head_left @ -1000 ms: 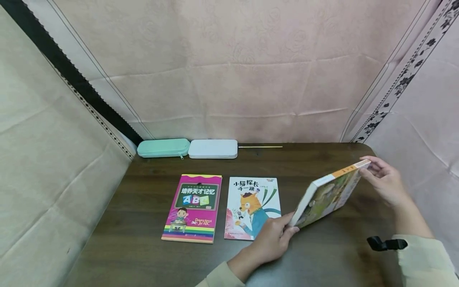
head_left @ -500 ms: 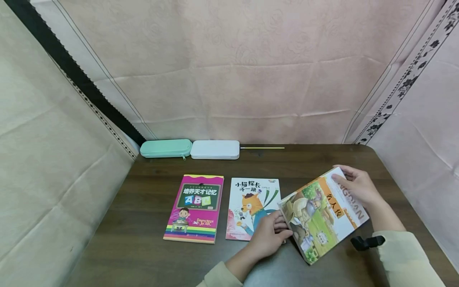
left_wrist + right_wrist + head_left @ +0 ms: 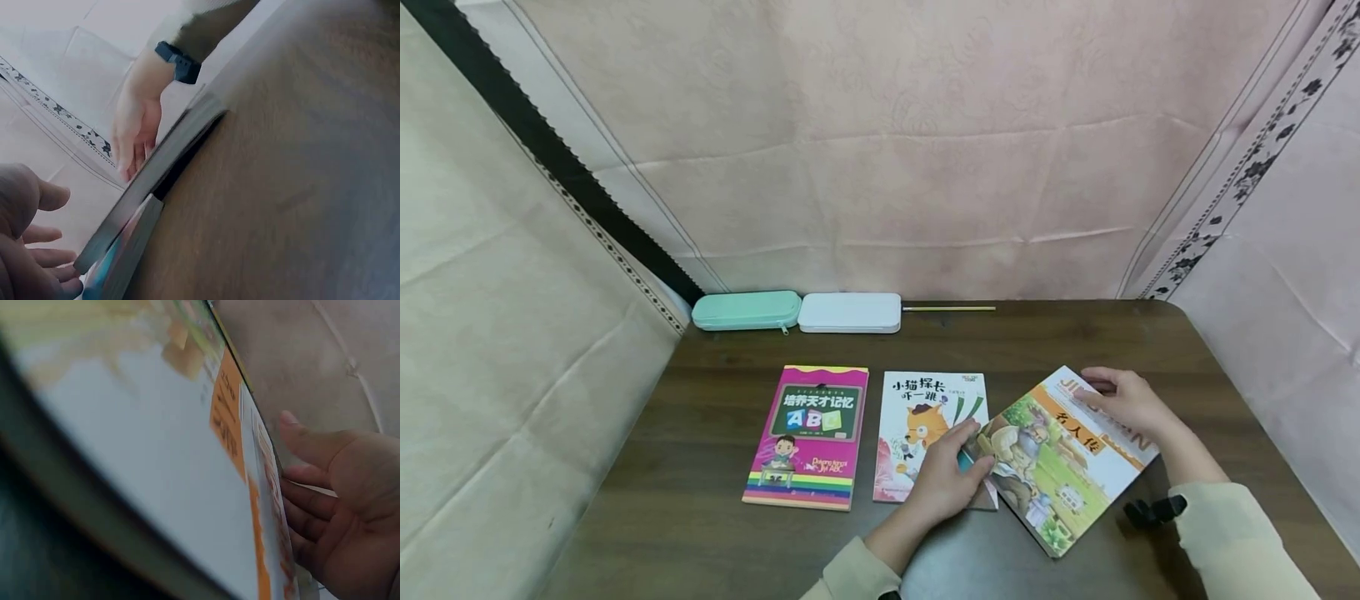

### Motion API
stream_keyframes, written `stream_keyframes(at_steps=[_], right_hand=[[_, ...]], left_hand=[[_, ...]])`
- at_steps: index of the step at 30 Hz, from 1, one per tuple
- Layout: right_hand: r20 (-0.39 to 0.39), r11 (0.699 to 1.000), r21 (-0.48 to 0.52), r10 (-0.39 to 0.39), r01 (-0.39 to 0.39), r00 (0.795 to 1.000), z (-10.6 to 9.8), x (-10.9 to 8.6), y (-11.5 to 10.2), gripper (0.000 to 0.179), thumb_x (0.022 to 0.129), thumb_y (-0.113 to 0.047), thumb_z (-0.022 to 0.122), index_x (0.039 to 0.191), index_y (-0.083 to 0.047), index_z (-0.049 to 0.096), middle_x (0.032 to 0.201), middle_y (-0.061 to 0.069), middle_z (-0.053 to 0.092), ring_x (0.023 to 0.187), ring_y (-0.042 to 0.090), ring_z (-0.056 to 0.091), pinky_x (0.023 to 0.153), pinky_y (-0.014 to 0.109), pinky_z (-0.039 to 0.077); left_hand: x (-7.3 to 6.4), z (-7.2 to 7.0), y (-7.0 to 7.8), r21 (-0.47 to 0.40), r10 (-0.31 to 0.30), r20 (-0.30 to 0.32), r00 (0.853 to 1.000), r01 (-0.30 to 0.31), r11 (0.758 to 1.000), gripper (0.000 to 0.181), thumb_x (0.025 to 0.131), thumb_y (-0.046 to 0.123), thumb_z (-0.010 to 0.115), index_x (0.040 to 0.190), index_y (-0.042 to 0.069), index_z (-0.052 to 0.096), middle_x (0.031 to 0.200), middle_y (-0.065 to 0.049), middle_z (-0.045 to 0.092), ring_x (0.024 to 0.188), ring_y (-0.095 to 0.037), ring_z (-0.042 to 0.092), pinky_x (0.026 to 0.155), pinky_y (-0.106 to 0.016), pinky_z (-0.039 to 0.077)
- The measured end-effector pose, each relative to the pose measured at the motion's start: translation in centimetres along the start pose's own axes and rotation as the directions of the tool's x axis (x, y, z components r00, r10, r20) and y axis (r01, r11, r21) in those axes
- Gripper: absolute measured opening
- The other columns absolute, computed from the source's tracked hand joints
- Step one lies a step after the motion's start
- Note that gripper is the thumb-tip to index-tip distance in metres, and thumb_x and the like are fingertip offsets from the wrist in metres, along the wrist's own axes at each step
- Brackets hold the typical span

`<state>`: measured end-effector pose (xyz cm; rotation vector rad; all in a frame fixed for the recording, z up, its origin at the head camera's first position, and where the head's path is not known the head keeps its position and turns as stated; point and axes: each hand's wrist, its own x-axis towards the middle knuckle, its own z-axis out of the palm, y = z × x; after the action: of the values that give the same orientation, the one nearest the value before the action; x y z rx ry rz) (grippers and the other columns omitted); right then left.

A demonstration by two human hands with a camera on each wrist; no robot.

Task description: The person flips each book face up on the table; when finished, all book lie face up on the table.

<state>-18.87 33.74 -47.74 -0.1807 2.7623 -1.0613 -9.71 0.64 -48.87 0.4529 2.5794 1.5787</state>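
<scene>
A thick picture book (image 3: pixel 1067 462) with a green, orange and white cover lies slanted. Its left corner overlaps a thinner cat storybook (image 3: pixel 925 400), and a dark gap shows beneath it in the left wrist view. My left hand (image 3: pixel 946 473) is at that overlapping corner; its fingertips touch the book's edge while the thumb (image 3: pixel 55 196) stands off it. At the upper right edge is my right hand (image 3: pixel 1123 404). In the right wrist view its thumb (image 3: pixel 303 437) is lifted away from the cover, and the fingers lie along the edge, partly hidden.
A pink ABC book (image 3: pixel 805 437) lies left of the cat storybook. Along the back edge of the brown table (image 3: pixel 700 533) sit a mint zip case (image 3: pixel 747 311), a white case (image 3: pixel 850 313) and a thin stick (image 3: pixel 951 308). Fabric walls (image 3: pixel 925 167) rise behind and beside it.
The thick book has been turned from steeply tilted to cover up and lowered onto the cat storybook's right side. Both hands have loosened, and the right hand has moved left with it.
</scene>
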Motion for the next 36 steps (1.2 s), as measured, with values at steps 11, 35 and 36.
stream_keyframes(at_steps=[11, 35, 36], right_hand=[[-0.028, 0.986, -0.157, 0.048, -0.052, 0.998, -1.5, -4.3, 2.4, 0.054, 0.092, -0.038, 0.075, 0.117, 0.009, 0.065, 0.091, 0.006, 0.062, 0.080, 0.019, 0.055, 0.066, 0.031, 0.045], [-0.014, 0.959, 0.063, 0.277, -0.275, 0.961, -2.1, -5.8, 3.3, 0.084, 0.098, -0.048, 0.064, 0.136, 0.021, 0.036, 0.084, 0.015, 0.071, 0.069, 0.022, 0.071, 0.060, 0.034, 0.060], [-0.020, 0.961, 0.077, 0.270, -0.267, 0.963, -2.1, -5.8, 3.3, 0.085, 0.098, -0.048, 0.064, 0.137, 0.021, 0.034, 0.087, 0.019, 0.072, 0.071, 0.023, 0.071, 0.062, 0.035, 0.061]], left_hand=[[1.0, -0.1, -0.4, 0.087, 0.115, 0.086, 0.990, -0.122, 0.989, 0.049, 0.099, 0.022, 0.066, 0.143, 0.003, 0.056, 0.147, -0.013, 0.054, 0.137, -0.028, 0.050, 0.112, -0.039, 0.041], [1.8, 1.1, 0.5, 0.112, 0.102, 0.227, 0.968, -0.130, 0.985, 0.032, 0.098, 0.025, 0.068, 0.129, 0.014, 0.067, 0.139, -0.004, 0.062, 0.125, -0.015, 0.058, 0.103, -0.030, 0.047], [1.7, 1.2, 0.6, 0.104, 0.083, 0.237, 0.968, -0.110, 0.989, 0.035, 0.098, 0.026, 0.068, 0.131, 0.013, 0.066, 0.144, -0.006, 0.058, 0.130, -0.017, 0.055, 0.106, -0.031, 0.045]])
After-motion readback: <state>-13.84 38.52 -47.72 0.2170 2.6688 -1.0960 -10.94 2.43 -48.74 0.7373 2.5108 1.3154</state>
